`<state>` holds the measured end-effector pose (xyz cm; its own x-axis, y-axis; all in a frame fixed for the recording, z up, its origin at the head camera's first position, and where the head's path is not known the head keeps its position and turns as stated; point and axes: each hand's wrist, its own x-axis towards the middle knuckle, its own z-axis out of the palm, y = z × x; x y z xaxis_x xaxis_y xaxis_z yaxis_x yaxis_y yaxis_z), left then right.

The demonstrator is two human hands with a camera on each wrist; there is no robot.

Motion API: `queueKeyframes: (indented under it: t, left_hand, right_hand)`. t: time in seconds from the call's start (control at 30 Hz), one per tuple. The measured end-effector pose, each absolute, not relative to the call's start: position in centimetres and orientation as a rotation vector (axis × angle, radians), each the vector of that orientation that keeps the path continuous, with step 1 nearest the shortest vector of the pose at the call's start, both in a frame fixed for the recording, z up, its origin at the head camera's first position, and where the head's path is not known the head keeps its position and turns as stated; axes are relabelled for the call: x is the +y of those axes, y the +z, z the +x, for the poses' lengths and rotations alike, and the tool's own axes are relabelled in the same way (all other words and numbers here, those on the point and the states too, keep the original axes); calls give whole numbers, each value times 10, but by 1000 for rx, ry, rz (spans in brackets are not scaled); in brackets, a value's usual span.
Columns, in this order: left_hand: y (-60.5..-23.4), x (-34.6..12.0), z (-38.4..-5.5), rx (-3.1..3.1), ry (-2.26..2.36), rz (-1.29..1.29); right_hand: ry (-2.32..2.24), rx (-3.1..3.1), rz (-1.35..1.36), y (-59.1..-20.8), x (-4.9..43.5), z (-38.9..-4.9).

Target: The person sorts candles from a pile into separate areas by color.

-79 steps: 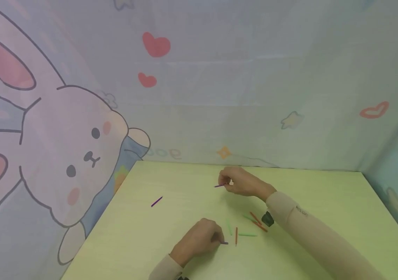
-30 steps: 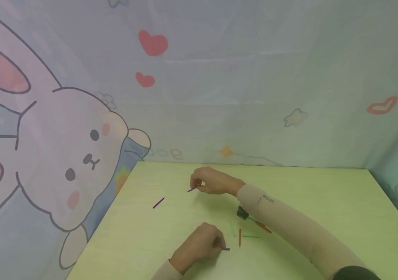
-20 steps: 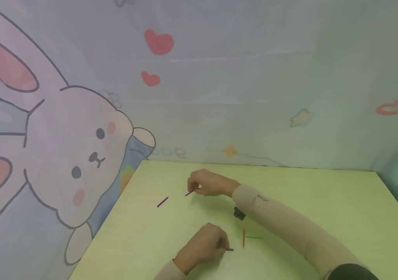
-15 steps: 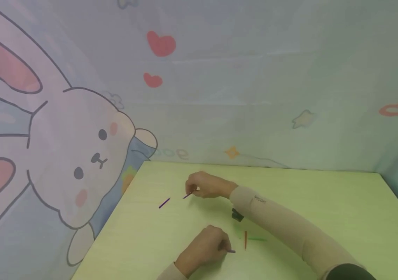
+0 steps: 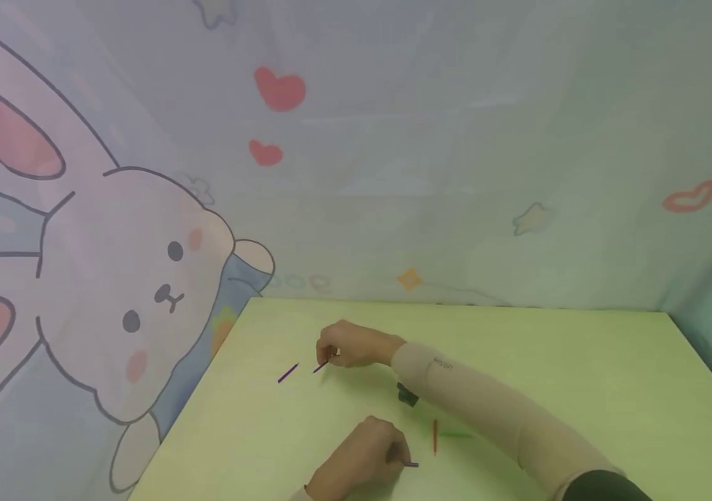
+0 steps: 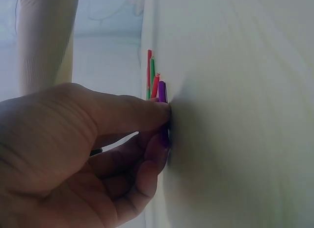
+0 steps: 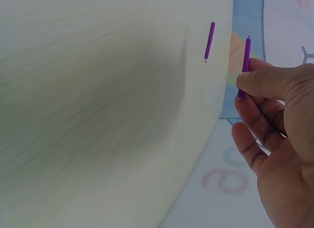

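Fingers (image 7: pixel 252 117) of your right hand (image 5: pixel 351 344) pinch slim purple stick (image 5: pixel 320 367) toward far-left corner of streaky-grained table (image 5: pixel 550 348) | your left hand (image 5: pixel 368 451) pinches second purple stick (image 5: pixel 413 464), well off far edge | third purple stick (image 5: pixel 288 373), thin-tipped, lies nearest left edge

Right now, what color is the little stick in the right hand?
Purple; the stick in the right hand shows best in the right wrist view.

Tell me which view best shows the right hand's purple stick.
The right wrist view: the purple stick appears large, both ends visible. The head view shows it small, partly hidden; the left wrist view misses it.
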<state>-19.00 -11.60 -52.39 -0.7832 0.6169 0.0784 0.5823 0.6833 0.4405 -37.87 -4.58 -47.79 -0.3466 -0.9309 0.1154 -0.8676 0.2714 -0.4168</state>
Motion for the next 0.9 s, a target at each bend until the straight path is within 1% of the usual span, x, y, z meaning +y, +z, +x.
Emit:
queueKeyframes:
  t: [0.17,0.4,0.57,0.9]
  left_hand:
    - [-524,-116,-186,2812,753,1017]
    - [-522,-115,-181,2778,785,907]
    - [-523,-116,-178,2760,822,874]
    - [-520,-117,-177,2785,806,918]
  right_hand:
    - [-588,2391,-1706,-486,-55,-379]
    - [-565,2388,-1711,-493,-67,-374]
    - [-553,2401,-1703,-501,-73,-371]
    - [-511,2448,-1663,-509,-82,-372]
